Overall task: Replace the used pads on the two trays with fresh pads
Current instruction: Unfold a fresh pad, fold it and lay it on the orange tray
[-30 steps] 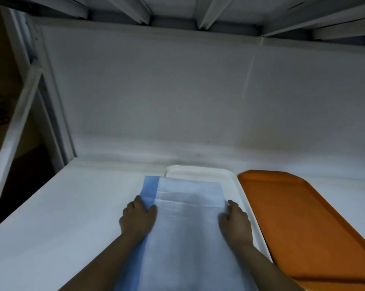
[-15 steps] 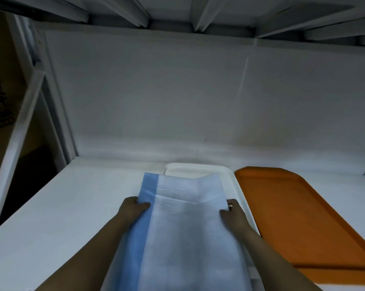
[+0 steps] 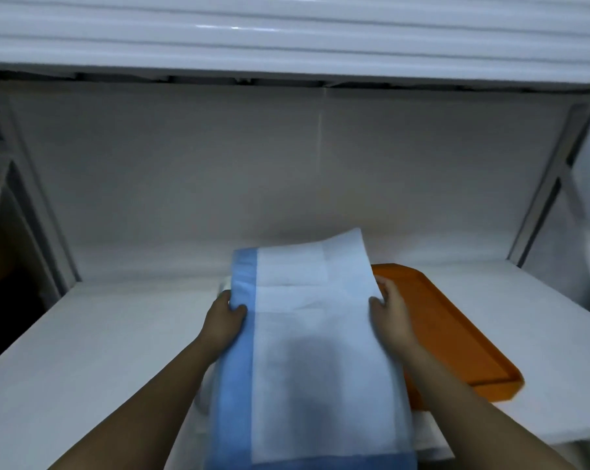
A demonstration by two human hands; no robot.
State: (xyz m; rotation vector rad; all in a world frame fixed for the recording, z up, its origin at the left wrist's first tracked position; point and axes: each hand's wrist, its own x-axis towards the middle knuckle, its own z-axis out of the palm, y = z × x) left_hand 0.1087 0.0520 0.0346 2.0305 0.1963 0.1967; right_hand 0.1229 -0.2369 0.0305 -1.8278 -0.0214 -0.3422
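Left hand [image 3: 223, 315] pinches blue left border of pad [image 3: 317, 340], thumb on top. Right hand [image 3: 390, 307] grips pad's right edge, fingers curled round it. One pad, white centre, blue borders, held raised, far corner curling up. Pad hides most of white tray [image 3: 429, 434] beneath; only slivers show. One orange tray [image 3: 456, 337] just right, bare, partly behind right hand. Both trays on white worktop [image 3: 100, 351]. Two trays, two hands.
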